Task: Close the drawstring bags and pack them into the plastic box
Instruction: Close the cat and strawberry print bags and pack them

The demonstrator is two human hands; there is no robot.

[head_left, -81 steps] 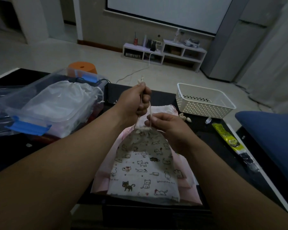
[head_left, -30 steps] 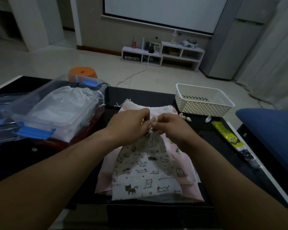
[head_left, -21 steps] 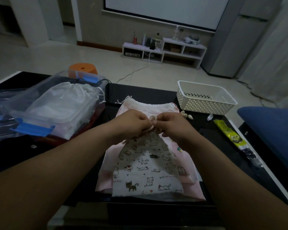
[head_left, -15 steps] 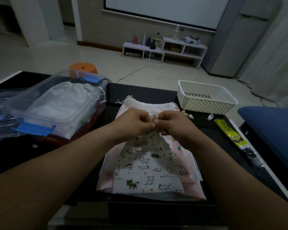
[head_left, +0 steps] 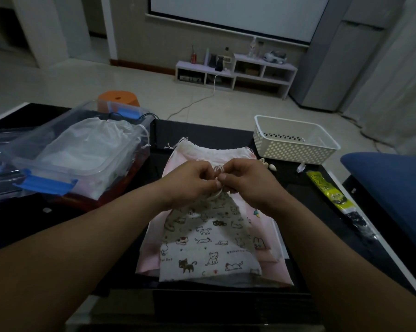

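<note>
Right now the left hand and right hand are both pinching the drawstring at the cat-print bag's gathered neck, probably knotting it. The bag is lying just below them. Under it pink bags are waiting, seemingly unclosed; left of it the plastic box is holding one white bag.

Cat-print drawstring bag cinched on pink bags, clear plastic box left

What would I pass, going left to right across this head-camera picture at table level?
clear plastic box → cat-print drawstring bag → white basket → yellow packet → blue seat
</note>
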